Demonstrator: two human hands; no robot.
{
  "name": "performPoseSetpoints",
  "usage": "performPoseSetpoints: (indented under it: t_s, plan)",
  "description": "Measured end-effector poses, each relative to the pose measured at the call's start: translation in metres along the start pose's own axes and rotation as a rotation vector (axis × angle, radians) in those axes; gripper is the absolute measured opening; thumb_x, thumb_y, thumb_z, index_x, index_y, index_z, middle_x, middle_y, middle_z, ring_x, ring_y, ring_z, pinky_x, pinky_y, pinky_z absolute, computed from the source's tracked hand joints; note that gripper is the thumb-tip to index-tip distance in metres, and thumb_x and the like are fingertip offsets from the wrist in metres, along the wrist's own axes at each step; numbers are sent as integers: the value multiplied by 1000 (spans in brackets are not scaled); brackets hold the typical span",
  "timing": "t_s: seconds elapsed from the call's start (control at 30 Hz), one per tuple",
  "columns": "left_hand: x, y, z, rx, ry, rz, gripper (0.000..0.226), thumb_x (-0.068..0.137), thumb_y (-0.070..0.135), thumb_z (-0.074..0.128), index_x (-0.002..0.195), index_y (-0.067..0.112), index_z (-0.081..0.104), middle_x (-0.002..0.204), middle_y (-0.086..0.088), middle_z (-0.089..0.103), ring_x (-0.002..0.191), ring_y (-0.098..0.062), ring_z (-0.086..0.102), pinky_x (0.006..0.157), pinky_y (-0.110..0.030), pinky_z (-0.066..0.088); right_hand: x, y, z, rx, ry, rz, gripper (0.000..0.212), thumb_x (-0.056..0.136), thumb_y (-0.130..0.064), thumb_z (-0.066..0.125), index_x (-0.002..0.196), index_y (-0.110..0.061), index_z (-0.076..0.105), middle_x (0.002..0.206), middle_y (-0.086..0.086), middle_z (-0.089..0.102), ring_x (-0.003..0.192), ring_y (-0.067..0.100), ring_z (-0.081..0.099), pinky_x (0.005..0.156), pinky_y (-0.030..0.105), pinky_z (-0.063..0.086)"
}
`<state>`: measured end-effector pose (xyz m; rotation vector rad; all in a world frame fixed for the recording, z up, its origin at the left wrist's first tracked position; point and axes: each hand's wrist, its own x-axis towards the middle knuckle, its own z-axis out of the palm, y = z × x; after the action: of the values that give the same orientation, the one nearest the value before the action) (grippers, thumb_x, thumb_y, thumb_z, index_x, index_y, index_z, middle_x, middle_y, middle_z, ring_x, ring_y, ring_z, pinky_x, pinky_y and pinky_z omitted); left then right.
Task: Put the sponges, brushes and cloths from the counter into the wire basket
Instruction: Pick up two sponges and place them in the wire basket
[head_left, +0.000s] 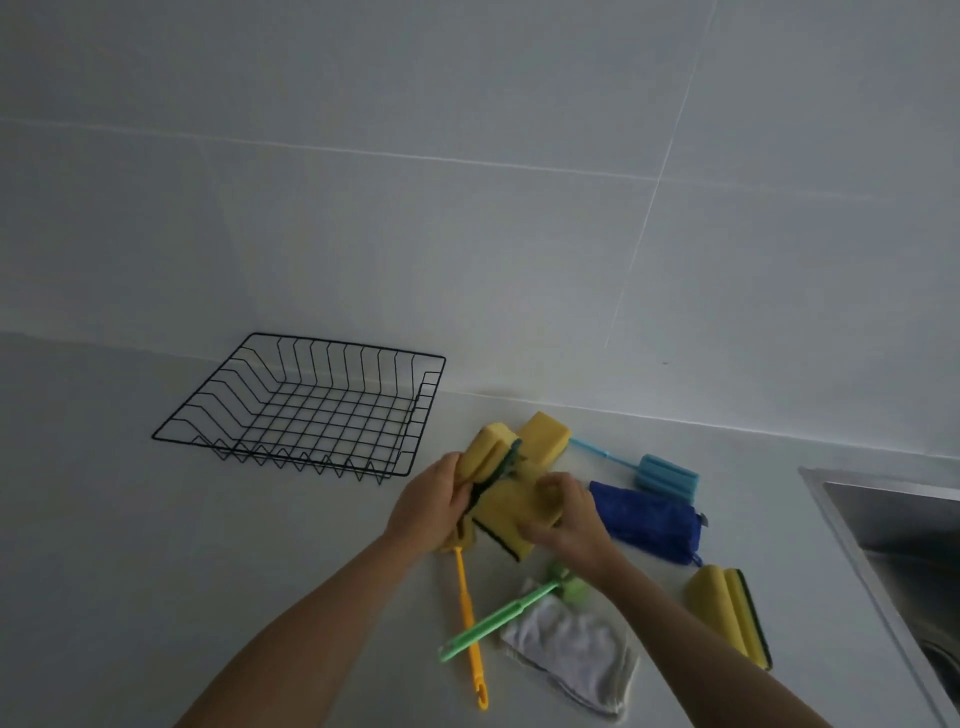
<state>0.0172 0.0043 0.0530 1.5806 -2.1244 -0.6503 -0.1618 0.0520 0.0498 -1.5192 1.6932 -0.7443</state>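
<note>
An empty black wire basket (311, 405) stands on the white counter at the back left. My left hand (426, 501) grips a yellow sponge with a green scouring side (485, 452). My right hand (563, 514) holds another yellow sponge (511, 519) pressed against it. Around them lie a plain yellow sponge (543, 436), a blue sponge brush (665, 473), a blue cloth (644, 519), a white cloth (571, 649), a green brush (498, 618), a yellow-handled brush (467, 618) and a fourth yellow sponge (732, 613).
A steel sink (893, 530) is set into the counter at the right edge. The tiled wall (467, 208) rises right behind the basket and the sponges.
</note>
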Motion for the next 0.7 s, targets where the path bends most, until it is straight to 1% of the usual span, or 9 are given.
performPoseSetpoints:
  t_s: [0.07, 0.13, 0.23, 0.3, 0.37, 0.4, 0.5, 0.6, 0.7]
  plan:
    - [-5, 0, -4, -66, 35, -51, 31, 93, 18, 47, 122, 6, 47, 105, -15, 62, 94, -29, 60, 78, -38, 49, 3, 1, -5, 177, -11, 49, 53, 59, -36, 63, 107, -22, 46, 122, 8, 44, 114, 26, 45, 90, 35, 43]
    - [-10, -1, -9, -119, 71, -104, 28, 94, 16, 47, 119, 5, 48, 93, -11, 60, 86, -27, 59, 72, -34, 48, 7, 1, -12, 351, -14, 95, 41, 65, -35, 61, 102, -22, 49, 124, 15, 49, 107, 27, 50, 81, 32, 44]
    - [-15, -3, -17, -213, 126, -172, 27, 94, 14, 47, 118, 2, 48, 77, 3, 48, 69, -12, 50, 57, -15, 41, 18, 1, -21, 503, -13, 233, 22, 88, -27, 53, 106, -15, 48, 115, 14, 49, 92, 21, 51, 79, 35, 43]
    - [-18, -4, -23, -262, 147, -202, 29, 95, 15, 46, 121, 2, 46, 79, 2, 49, 67, -8, 47, 53, -11, 36, 29, -3, -21, 646, -46, 389, 33, 89, -34, 49, 115, -13, 47, 112, 10, 47, 93, 24, 51, 75, 36, 47]
    - [-19, -5, -29, -308, 145, -212, 33, 95, 16, 45, 126, 4, 43, 96, -7, 57, 78, -12, 51, 61, -14, 40, 39, -6, -16, 736, -89, 506, 57, 82, -47, 53, 125, -10, 46, 105, 10, 52, 93, 29, 54, 67, 34, 52]
    - [-19, -6, -32, -332, 134, -216, 35, 95, 16, 45, 129, 5, 41, 107, -12, 59, 86, -14, 52, 68, -19, 43, 43, -10, -13, 751, -115, 526, 61, 80, -51, 53, 124, -9, 47, 103, 12, 55, 94, 30, 55, 70, 36, 52]
    - [-17, -9, -44, -408, 92, -204, 36, 96, 15, 44, 130, 9, 36, 121, -16, 56, 97, -17, 53, 76, -25, 45, 51, -25, -2, 742, -207, 508, 64, 80, -61, 45, 121, -11, 51, 113, 16, 55, 100, 32, 56, 77, 37, 49]
    - [-10, -20, -57, -444, 77, -206, 40, 96, 15, 43, 134, 13, 30, 120, -18, 57, 103, -24, 57, 83, -32, 49, 60, -44, 11, 698, -238, 498, 71, 83, -67, 35, 127, -13, 48, 126, 16, 50, 98, 32, 56, 67, 34, 50]
    - [2, -42, -75, -494, 62, -245, 43, 96, 18, 42, 136, 19, 26, 117, -19, 60, 104, -31, 61, 91, -45, 51, 76, -63, 31, 636, -242, 452, 76, 84, -70, 25, 131, -14, 46, 130, 15, 48, 101, 33, 56, 68, 35, 51]
